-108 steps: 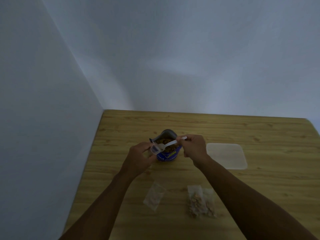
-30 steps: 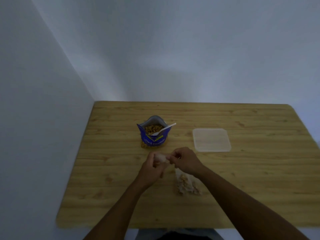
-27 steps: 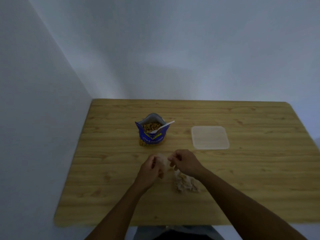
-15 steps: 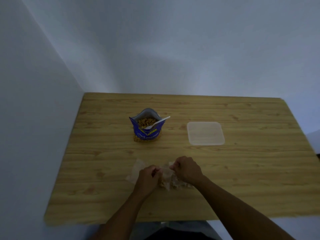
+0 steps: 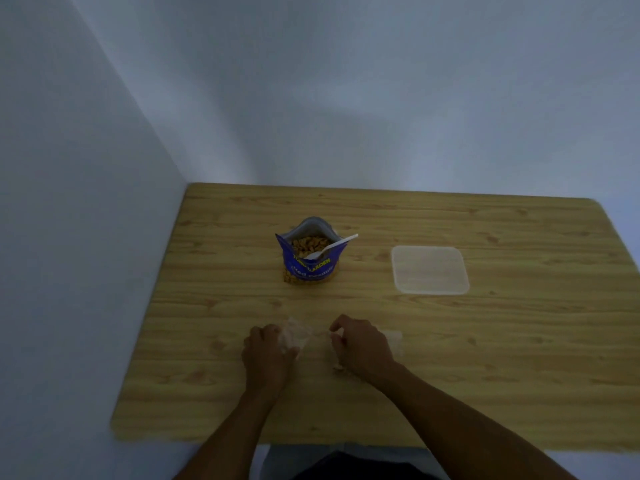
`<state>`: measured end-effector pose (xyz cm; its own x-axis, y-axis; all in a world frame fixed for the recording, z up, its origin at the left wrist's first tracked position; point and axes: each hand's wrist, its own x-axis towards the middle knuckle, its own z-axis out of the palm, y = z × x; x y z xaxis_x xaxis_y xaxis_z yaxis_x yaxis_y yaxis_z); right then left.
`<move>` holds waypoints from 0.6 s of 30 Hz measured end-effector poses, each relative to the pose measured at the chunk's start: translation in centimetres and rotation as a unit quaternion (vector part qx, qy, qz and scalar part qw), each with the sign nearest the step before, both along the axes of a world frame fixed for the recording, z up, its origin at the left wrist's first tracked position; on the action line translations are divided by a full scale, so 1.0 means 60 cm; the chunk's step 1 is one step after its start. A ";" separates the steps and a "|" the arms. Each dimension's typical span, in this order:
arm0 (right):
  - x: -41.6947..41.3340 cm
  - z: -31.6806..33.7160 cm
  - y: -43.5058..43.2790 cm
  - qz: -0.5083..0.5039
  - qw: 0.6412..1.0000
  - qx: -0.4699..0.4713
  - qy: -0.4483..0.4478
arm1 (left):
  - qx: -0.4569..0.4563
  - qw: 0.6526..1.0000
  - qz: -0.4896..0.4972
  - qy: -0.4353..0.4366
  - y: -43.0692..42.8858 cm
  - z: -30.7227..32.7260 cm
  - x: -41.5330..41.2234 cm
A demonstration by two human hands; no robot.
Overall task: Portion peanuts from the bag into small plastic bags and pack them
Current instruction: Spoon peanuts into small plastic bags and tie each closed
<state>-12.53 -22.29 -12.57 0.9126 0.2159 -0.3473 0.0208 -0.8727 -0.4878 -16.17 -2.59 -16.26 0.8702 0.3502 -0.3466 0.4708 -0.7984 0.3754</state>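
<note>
A blue peanut bag point(image 5: 310, 268) stands open at the table's middle, full of peanuts, with a white plastic spoon point(image 5: 332, 247) resting in its mouth. Nearer to me, my left hand point(image 5: 265, 351) and my right hand point(image 5: 362, 344) both pinch a small clear plastic bag point(image 5: 299, 336) stretched between them just above the table. Other small bags point(image 5: 393, 341) lie partly hidden under my right hand; their contents are hard to see.
A translucent square container lid point(image 5: 429, 270) lies flat to the right of the peanut bag. The wooden table point(image 5: 519, 341) butts against a white wall on the left and at the back. Its front edge runs just below my forearms.
The spoon was left in the peanut bag and both hands came back toward me. They picked up a small bag and now pull it between them, lower over the table.
</note>
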 end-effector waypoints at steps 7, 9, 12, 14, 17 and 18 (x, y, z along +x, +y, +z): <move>0.014 -0.010 0.028 0.035 0.998 0.040 0.035 | -0.078 0.997 -0.016 0.020 0.011 0.003 0.011; 0.019 -0.012 0.028 0.028 0.998 0.046 0.044 | -0.137 0.990 0.002 0.015 0.016 0.002 0.011; 0.029 -0.010 0.027 0.022 0.996 0.065 0.060 | -0.211 0.977 -0.021 -0.012 0.022 0.014 0.017; 0.039 -0.003 0.025 0.025 0.993 0.088 0.072 | -0.241 0.968 -0.060 -0.023 0.023 0.026 0.028; 0.057 0.013 0.022 0.033 0.989 0.123 0.071 | -0.268 0.959 -0.086 -0.027 0.023 0.048 0.044; 0.064 0.020 0.020 0.031 0.988 0.134 0.066 | -0.275 0.957 -0.084 -0.031 0.023 0.055 0.049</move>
<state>-8.68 -21.11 -11.36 0.8452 0.3703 -0.3854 -0.0096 -0.7104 -0.7037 -13.23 -1.24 -12.93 0.9230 -0.0176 -0.3844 0.3163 -0.5343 0.7839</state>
